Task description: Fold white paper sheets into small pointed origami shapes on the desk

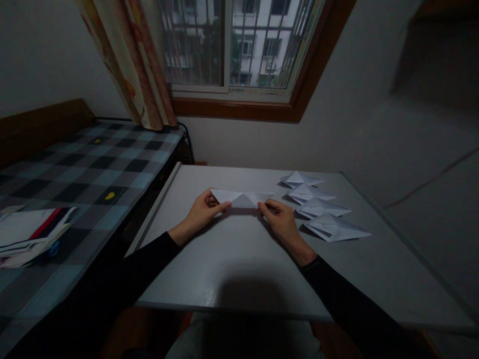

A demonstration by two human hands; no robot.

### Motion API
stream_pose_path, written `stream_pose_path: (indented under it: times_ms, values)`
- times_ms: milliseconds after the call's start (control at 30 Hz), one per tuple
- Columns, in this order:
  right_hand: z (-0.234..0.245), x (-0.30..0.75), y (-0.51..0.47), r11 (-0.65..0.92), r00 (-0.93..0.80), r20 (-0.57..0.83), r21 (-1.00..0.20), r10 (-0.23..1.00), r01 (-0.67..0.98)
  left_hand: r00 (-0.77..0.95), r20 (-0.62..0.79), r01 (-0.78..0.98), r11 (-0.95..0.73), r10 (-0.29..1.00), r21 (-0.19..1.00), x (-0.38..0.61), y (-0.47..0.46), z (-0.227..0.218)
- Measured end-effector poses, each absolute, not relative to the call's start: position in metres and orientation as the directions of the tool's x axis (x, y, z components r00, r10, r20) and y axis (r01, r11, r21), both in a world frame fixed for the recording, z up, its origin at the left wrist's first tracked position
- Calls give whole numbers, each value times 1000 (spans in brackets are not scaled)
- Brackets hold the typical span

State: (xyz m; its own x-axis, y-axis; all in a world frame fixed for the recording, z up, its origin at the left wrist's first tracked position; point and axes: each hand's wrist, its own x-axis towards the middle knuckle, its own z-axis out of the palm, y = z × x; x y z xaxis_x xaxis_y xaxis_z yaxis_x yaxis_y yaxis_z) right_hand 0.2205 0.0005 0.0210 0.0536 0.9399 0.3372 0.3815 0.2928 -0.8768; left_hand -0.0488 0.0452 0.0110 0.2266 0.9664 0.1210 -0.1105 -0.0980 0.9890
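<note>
A folded sheet of white paper (244,200) is held up just above the table, wide and low, with a triangular fold in its middle. My left hand (205,208) pinches its left part, thumb in front and fingers behind. On the right, my right hand (277,217) grips the lower right edge between thumb and fingers. Beside my right hand, several folded white paper boats (332,227) lie in a row running away from me; their pointed ends face left and right.
The white table (239,244) has a raised strip along its left and right edges. A bed with a checked cover (123,169) stands left, bearing a pile of papers (32,232). Behind the table are a wall, a barred window (239,45) and a curtain (130,65).
</note>
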Motion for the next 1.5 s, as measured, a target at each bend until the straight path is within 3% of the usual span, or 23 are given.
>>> stream_pose_path:
  times_ms: [267,400,533,700,867,1033,1233,1500]
  values:
    - [18,218,0,314,-32,317,-908,948,276,285,158,6,-166,945,986,-49,43,11]
    - [15,217,1,305,-16,320,-885,947,353,329,156,105,-200,931,974,-51,42,8]
    - [14,220,1,339,2,371,-852,929,399,269,180,173,-231,946,957,-54,45,4]
    - [23,223,-7,522,-291,443,-794,848,312,234,205,199,-254,950,947,-61,51,11]
    - [23,219,-12,589,-453,412,-714,791,379,303,212,264,-296,929,918,-65,49,22]
    - [21,217,-13,578,-487,392,-749,780,324,469,185,298,-352,864,887,-65,41,30]
    - [27,214,-15,620,-542,416,-736,730,271,537,194,320,-411,821,854,-62,36,30]
    - [28,215,-9,657,-474,461,-604,750,451,527,226,264,-411,819,873,-65,39,34]
